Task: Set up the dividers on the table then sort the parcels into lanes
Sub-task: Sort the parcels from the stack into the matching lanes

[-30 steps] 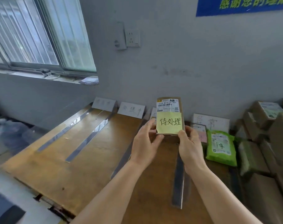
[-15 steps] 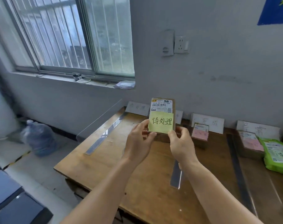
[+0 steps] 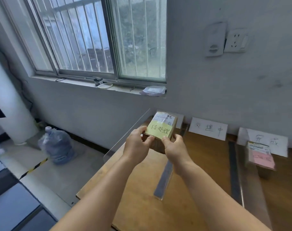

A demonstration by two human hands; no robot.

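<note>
Both hands, left (image 3: 136, 147) and right (image 3: 174, 150), grip a small brown parcel (image 3: 160, 130) above the table's (image 3: 142, 205) far left end. It bears a white shipping label and a yellow handwritten note, tilted toward the camera

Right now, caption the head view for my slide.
Both hands hold a yellow-noted parcel over the table's leftmost lane.

Both hands (image 3: 156, 147) lowered the parcel (image 3: 162, 129) toward leftmost lane.
</note>
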